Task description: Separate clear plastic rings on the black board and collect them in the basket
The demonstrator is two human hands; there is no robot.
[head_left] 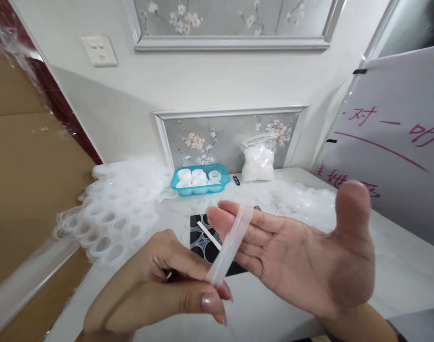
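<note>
My left hand (160,285) is closed, its thumb and fingers pinching the lower end of a translucent white band (232,244). The band runs up at a slant across the fingers of my right hand (288,251); whether it goes all the way round them is hidden. My right palm faces me, with the fingers stretched out and the thumb raised apart. Partly covered by both hands, a black mat with a circle pattern (199,242) lies on the table. A thin white stick (208,233) rests on the mat.
Piled translucent white rings (113,213) spread over the table's left side, with more clear pieces (298,199) at right. At the back stand a blue basket (201,189) of white rolls, small blue snips (236,180) and a clear bag (259,159) of white material. Cardboard (32,166) stands left.
</note>
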